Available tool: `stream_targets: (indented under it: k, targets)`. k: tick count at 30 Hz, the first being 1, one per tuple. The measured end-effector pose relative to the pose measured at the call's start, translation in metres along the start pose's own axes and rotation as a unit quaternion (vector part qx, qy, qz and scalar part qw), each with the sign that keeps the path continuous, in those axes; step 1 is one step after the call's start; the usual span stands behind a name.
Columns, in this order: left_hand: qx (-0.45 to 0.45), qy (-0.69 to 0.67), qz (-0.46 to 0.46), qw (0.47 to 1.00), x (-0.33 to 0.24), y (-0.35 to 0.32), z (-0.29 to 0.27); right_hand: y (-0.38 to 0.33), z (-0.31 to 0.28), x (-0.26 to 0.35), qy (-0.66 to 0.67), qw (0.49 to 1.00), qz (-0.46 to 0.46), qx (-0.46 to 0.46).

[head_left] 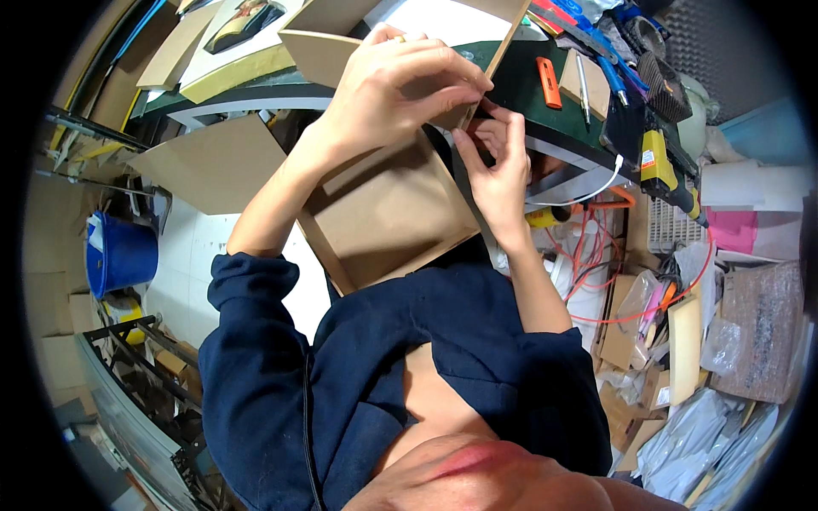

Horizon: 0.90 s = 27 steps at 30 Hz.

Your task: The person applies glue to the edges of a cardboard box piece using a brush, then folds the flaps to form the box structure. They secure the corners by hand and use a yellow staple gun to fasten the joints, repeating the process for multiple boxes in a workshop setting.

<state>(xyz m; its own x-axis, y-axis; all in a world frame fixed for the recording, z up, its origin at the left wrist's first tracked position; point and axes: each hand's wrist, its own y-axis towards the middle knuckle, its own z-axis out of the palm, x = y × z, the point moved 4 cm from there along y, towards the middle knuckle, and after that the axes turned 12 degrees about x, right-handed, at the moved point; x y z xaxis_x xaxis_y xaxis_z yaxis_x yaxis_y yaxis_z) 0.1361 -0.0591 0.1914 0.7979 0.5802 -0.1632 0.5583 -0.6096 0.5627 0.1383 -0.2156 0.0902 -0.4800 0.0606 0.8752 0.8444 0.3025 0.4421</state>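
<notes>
A shallow brown box (pixel 388 230), looking like cardboard or thin board, rests tilted across my lap with its open side up. Above its far edge my left hand (pixel 400 81) is closed in a pinch, thumb and index finger meeting by the corner of a second open box (pixel 319 53) on the table. My right hand (pixel 498 153) curls just below, its thumb and fingers closed close to the left fingertips. A thin brown edge shows between the hands, but what exactly the fingers grip is hidden.
On the dark green table (pixel 511 68) lie an orange cutter (pixel 549 83), a pen (pixel 583 89) and several tools. A yellow-and-black power tool (pixel 660 166) hangs at the table's right end. A brown panel (pixel 213 162) stands left; a blue bucket (pixel 122 253) sits on the floor.
</notes>
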Motion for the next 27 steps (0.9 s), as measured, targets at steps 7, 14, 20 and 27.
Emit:
stream_targets:
  k: [7,14,20,27]
  targets:
    - [0.000,0.038,0.028,0.999,0.006,0.007,-0.002,-0.001,0.005,-0.010,0.063,0.997,0.027,-0.047]
    - [-0.005,-0.141,-0.035,0.989,0.010,0.013,-0.002,-0.004,0.014,-0.029,0.149,0.982,0.030,-0.113]
    - [-0.028,-0.066,-0.016,0.997,0.014,0.010,0.000,-0.006,0.019,-0.030,0.168,0.978,0.030,-0.120]
    - [-0.030,-0.074,-0.043,0.996,0.011,0.011,0.000,-0.008,0.023,-0.039,0.229,0.963,0.009,-0.139]
